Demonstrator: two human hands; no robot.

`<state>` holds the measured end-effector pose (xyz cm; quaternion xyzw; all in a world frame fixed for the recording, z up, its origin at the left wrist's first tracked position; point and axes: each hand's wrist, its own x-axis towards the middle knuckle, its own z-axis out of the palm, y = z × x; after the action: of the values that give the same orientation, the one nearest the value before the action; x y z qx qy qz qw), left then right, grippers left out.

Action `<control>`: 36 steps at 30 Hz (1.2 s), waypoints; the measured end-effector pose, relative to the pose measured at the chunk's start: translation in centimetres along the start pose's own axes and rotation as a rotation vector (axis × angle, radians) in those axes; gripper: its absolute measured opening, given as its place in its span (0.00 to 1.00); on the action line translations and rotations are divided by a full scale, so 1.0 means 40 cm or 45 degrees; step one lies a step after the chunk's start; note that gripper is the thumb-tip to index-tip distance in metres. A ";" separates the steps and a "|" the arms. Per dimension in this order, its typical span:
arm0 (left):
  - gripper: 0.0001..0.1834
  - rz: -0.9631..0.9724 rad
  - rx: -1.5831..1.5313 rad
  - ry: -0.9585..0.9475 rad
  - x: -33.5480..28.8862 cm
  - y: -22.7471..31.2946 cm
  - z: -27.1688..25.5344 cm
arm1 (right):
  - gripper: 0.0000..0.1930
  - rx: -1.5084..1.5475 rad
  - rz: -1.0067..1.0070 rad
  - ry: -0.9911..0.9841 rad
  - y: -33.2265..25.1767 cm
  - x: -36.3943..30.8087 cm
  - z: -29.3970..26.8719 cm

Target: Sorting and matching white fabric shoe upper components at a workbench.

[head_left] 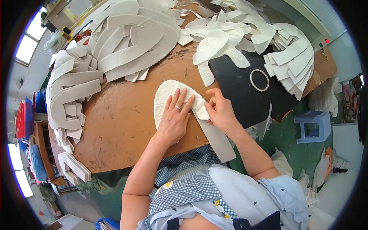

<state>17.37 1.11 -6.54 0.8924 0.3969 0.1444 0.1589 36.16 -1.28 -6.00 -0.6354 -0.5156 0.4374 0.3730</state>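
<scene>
A cream-white curved fabric piece, shaped like an arch, lies on the brown table in front of me. Beneath it, a pale grey flat strip shows and runs down past the table's near edge. My left hand, a ring on one finger, rests flat on the white piece with its fingers stretched out. At the piece's right end, my right hand pinches its edge between thumb and fingers, the index finger bent above. Part of the layers under my left hand is hidden.
Large stacks of grey-white U-shaped pieces cover the back left, with more along the left edge. White pieces are heaped at the back right. A ring lies on a black mat. A blue stool stands right.
</scene>
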 end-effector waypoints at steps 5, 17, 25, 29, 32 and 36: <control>0.29 0.022 0.013 -0.032 0.018 0.011 -0.007 | 0.17 -0.530 -0.132 0.091 0.008 0.005 -0.013; 0.28 -0.362 0.155 0.162 -0.004 -0.091 0.023 | 0.45 -1.092 -0.788 -0.085 0.037 0.052 0.119; 0.13 -0.540 -0.376 0.666 -0.036 -0.112 0.035 | 0.44 -1.322 -0.814 -0.008 0.027 0.054 0.130; 0.15 -0.572 -0.517 0.757 -0.069 -0.091 0.034 | 0.31 -0.879 -0.838 0.082 0.003 0.039 0.173; 0.15 -0.625 -0.546 0.717 -0.051 -0.024 0.003 | 0.15 -0.759 -1.055 0.286 0.023 0.021 0.175; 0.16 -0.633 -0.802 0.880 -0.077 0.019 -0.025 | 0.09 -0.602 -1.122 0.269 -0.027 0.003 0.163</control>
<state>15.51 -1.53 -5.75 0.5807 0.5631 0.5003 0.3088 29.67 -0.81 -7.21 -0.4654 -0.7789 0.0435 0.4181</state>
